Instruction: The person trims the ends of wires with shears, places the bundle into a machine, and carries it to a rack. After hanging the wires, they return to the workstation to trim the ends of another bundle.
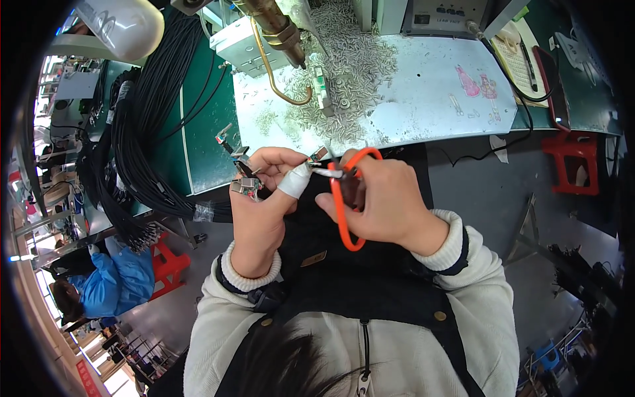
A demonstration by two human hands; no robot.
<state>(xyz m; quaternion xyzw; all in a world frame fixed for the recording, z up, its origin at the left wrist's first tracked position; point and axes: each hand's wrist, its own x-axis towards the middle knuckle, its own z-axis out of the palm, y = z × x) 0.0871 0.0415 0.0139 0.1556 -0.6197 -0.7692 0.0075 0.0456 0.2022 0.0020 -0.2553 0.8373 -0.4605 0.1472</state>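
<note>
My left hand [254, 212] is closed on a cable connector with a small metal shell [319, 155], pinched between the forefinger and a thumb wrapped in white tape [295, 180]. More small connectors with metal shells and bits of circuit board [246, 187] stick out between its other fingers. My right hand [390, 198] grips a pair of orange-handled cutters [342, 215]. Their short metal jaws [325, 171] point left and meet the connector at my left thumb tip; whether they touch it I cannot tell.
Beyond my hands is a white metal worktop [430, 92] strewn with small metal pieces [357, 53], under a press head [281, 36]. A thick bundle of black cables [132, 145] lies at left. Red stools [572, 162] stand to either side. A person in blue [112, 281] sits at lower left.
</note>
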